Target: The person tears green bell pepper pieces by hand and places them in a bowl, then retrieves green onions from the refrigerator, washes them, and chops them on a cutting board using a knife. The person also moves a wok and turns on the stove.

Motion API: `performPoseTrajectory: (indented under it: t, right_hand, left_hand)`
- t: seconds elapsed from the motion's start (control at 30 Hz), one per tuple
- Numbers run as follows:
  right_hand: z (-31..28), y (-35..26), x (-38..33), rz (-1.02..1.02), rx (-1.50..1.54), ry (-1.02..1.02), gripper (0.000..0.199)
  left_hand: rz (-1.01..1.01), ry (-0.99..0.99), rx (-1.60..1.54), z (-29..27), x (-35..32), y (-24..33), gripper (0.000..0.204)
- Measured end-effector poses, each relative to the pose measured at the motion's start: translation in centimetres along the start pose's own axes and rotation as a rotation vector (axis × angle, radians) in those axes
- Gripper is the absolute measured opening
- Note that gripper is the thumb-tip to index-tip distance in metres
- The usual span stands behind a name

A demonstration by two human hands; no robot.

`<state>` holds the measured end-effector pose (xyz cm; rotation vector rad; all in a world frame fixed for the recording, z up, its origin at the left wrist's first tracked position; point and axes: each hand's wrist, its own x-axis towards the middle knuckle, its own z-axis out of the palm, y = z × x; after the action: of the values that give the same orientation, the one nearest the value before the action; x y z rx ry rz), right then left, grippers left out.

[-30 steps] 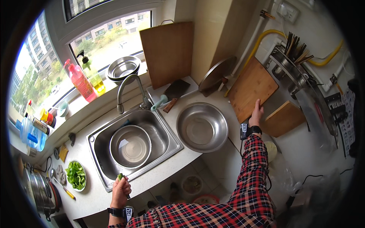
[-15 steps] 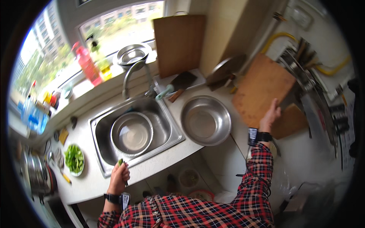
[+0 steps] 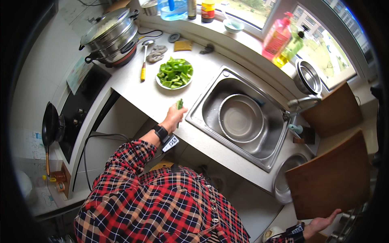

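Note:
My left hand (image 3: 173,117) is closed around a piece of green pepper (image 3: 179,104), above the counter between the sink and a white plate (image 3: 162,84). Cut green peppers (image 3: 175,73) are heaped on that plate. On the far right, my right hand (image 3: 321,223) is at the lower edge of a wooden cutting board (image 3: 330,178) and holds it tilted up. Part of that hand's grip is hidden. The board covers part of a steel basin (image 3: 279,184) on the counter.
A steel sink (image 3: 253,156) holds another steel basin (image 3: 241,117). A faucet (image 3: 302,103) and a second cutting board (image 3: 334,109) stand behind it. A steamer pot (image 3: 111,36), ladle (image 3: 144,60) and cloth (image 3: 157,53) lie left. Soap bottles (image 3: 277,36) line the sill. A frying pan (image 3: 50,125) is far left.
My view has swung left. My left hand has moved from the sink's front edge toward the plate, still holding the pepper. The board in my right hand has come over the counter basin.

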<state>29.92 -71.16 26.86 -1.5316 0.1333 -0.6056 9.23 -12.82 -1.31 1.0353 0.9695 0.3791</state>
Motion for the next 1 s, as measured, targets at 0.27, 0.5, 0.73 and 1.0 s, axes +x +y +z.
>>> performPoseTrajectory:
  t: [0.27,0.5,0.73,1.0]
  right_hand:
    - [15.9,5.3,-15.0,0.086,-0.184,-0.648,0.033]
    - [25.7,2.8,-23.3,0.110,-0.447,-1.117,0.012]
    - [39.1,4.9,-30.9,0.022,-0.541,-1.436,0.018]
    - [51.3,13.5,-39.2,0.191,-0.566,-1.846,0.028]
  left_hand:
    - [-0.129,0.166,-0.166,-11.9,9.7,2.9,0.002]
    - [-0.256,-0.068,-0.337,-9.1,11.9,3.4,0.012]
    - [-0.261,-0.440,-0.012,-13.5,13.5,9.3,0.030]
    - [-0.152,-0.404,0.216,-26.1,4.2,8.7,0.027]
